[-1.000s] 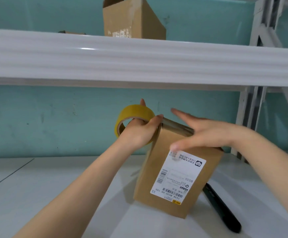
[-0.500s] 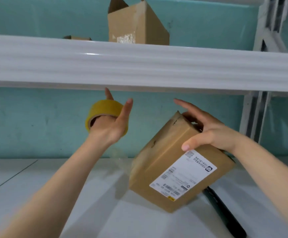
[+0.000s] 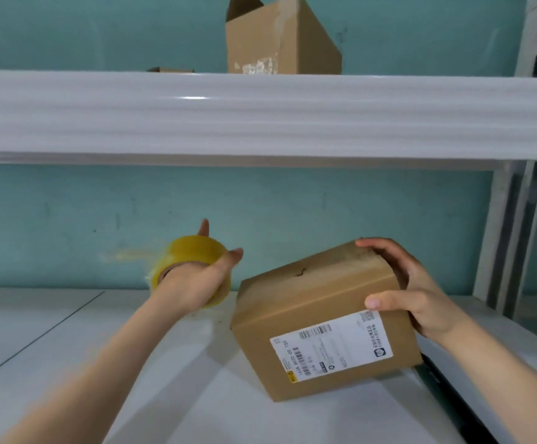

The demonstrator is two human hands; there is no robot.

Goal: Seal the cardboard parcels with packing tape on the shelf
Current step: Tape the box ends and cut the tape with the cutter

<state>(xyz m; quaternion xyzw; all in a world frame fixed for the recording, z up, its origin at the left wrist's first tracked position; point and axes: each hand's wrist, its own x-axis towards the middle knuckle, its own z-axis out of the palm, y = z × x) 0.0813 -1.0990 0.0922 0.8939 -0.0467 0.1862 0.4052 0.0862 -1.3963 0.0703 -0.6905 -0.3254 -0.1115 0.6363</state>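
Shelf [image 3: 68, 347]: white, backed by a teal wall.
Parcel [image 3: 318, 318]: tilted on the shelf, gripped by the right hand [image 3: 418, 296], fingers closed over its top.
Tape roll [image 3: 193, 267]: clasped in the left hand [image 3: 196, 283], beside the parcel.

Two bare forearms, no sleeves in view, left hand [image 3: 196, 285] and right hand [image 3: 418, 296] both ungloved, no rings, watch or bracelets on fingers or wrists, short plain fingernails without polish, smooth slim arms
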